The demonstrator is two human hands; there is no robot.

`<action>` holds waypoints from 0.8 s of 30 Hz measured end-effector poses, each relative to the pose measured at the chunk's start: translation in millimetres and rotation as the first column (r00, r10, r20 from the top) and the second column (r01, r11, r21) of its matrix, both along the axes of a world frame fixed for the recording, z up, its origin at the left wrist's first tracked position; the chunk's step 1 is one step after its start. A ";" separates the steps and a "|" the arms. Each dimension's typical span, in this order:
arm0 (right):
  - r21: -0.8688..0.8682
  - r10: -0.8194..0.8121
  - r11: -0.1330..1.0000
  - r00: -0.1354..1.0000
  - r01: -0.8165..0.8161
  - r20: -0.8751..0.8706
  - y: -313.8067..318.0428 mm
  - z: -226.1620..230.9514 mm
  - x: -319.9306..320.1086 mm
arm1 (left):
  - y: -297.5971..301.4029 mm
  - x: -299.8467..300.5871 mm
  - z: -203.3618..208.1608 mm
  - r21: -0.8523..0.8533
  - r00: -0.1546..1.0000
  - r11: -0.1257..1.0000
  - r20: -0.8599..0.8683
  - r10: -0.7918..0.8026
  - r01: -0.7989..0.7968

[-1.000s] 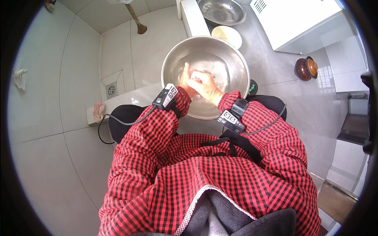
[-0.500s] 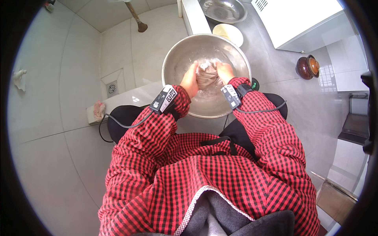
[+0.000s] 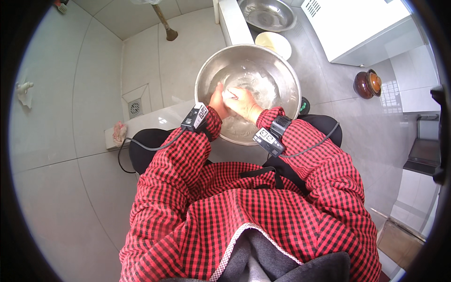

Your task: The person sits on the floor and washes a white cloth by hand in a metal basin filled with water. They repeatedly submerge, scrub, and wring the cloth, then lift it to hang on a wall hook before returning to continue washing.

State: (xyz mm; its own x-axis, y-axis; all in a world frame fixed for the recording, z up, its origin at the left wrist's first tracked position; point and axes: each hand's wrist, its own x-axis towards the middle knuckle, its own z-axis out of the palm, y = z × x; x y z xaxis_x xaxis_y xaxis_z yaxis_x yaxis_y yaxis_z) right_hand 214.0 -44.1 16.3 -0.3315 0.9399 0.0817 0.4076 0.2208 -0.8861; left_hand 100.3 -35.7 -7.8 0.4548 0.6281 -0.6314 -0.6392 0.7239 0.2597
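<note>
A large round metal basin (image 3: 202, 77) with clear, rippling water stands in front of me, between my knees. Both my hands are inside it, pressed together left of its middle. My right hand (image 3: 245, 103) is closed, its knuckles up and turned toward the left. Against it leans my left hand (image 3: 218, 101), with a finger or thumb pointing up. Between them shows only a small pale bit of a wet cloth (image 3: 229, 94); the rest is hidden inside my grip. Each wrist carries a strapped black device with a cable.
Beyond the basin are a cream round bowl (image 3: 277, 43) and another metal basin (image 3: 268, 16). A brown lidded pot (image 3: 367, 83) stands at right, below a white cabinet (image 3: 359, 28). A pink cloth (image 3: 120, 130) lies on the ledge at left, near a floor drain (image 3: 135, 108).
The greyish cloth, spread between my two hands before, is now bunched up and nearly hidden. My right hand has moved left against my left hand, which has shifted slightly left.
</note>
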 end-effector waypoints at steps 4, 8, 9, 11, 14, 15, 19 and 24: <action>0.074 -0.051 0.996 0.998 0.048 0.036 -6.6 30.2 -8.3 | 9.1 -3.5 -24.0 0.198 0.984 0.980 0.163 -0.067 0.034; 0.166 -0.106 0.981 0.993 0.096 0.047 -1.4 28.7 -8.2 | 8.6 4.6 -23.7 0.224 0.973 0.974 0.213 -0.088 0.039; 0.210 -0.066 0.977 0.989 0.037 0.133 1.6 26.6 -6.6 | 6.2 6.8 -17.6 0.174 0.991 0.984 0.122 -0.052 0.030; 0.308 -0.056 0.951 0.955 -0.038 0.291 8.3 21.3 -2.2 | 2.0 12.2 -0.9 0.028 0.990 1.000 -0.140 0.014 -0.010; -0.023 -0.037 0.999 0.932 0.048 0.361 22.6 13.3 10.3 | -1.3 26.2 25.0 -0.021 0.962 0.998 -0.268 0.057 -0.065; -0.259 -0.168 0.948 0.982 0.185 0.089 26.5 11.1 20.1 | -1.5 31.3 31.4 0.011 0.976 0.997 -0.201 0.079 -0.078; -0.148 -0.345 0.921 0.930 0.362 0.130 45.0 -2.1 41.8 | 7.7 23.7 38.7 0.326 0.892 0.942 -0.445 0.079 0.078; -0.394 -0.258 0.893 0.965 0.218 -0.049 50.4 -6.6 77.7 | 9.9 2.1 18.0 0.181 0.024 0.561 -0.961 0.275 0.808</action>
State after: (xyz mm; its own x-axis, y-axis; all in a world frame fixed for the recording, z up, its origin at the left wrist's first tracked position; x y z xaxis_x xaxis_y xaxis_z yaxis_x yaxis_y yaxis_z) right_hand 291.7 6.3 9.7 -0.1031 0.9547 -0.2792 0.3124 -0.2354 -0.9203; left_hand 102.4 -25.8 10.2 0.1464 0.9704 -0.1921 0.7222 0.0279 0.6911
